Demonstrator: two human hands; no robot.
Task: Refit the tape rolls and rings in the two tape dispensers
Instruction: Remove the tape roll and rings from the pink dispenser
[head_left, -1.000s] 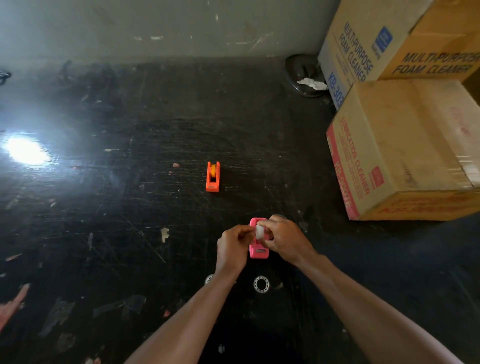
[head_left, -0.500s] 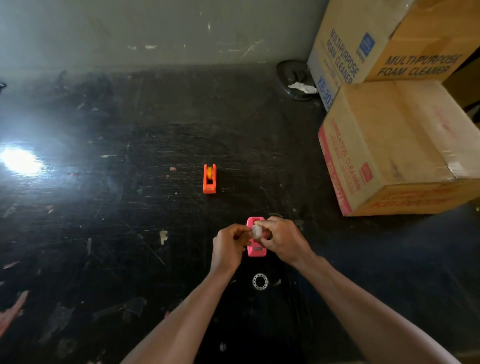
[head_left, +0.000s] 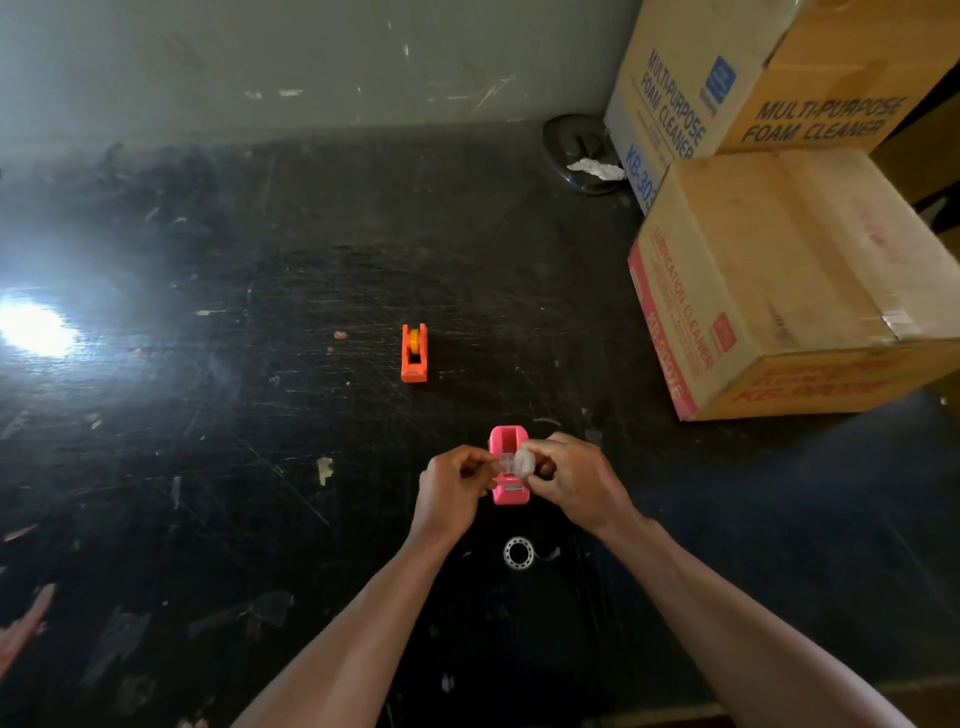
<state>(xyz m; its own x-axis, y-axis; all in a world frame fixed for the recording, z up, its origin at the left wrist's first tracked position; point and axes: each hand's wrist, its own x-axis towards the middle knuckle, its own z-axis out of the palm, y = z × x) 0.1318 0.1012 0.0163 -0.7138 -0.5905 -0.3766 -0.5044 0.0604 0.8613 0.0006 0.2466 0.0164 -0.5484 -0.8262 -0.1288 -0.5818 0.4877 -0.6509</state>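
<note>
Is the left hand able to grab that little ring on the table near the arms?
Probably yes. The ring lies bare on the table just behind the left hand, nothing covering it. But that hand is busy with the white roll.

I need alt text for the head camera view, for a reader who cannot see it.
Two bare hands, left hand and right hand, hold a small white tape roll above an empty pink tape dispenser on a scratched black table. An orange tape dispenser stands farther back, a clear ring lies nearer, and cardboard boxes sit on the right.
</note>
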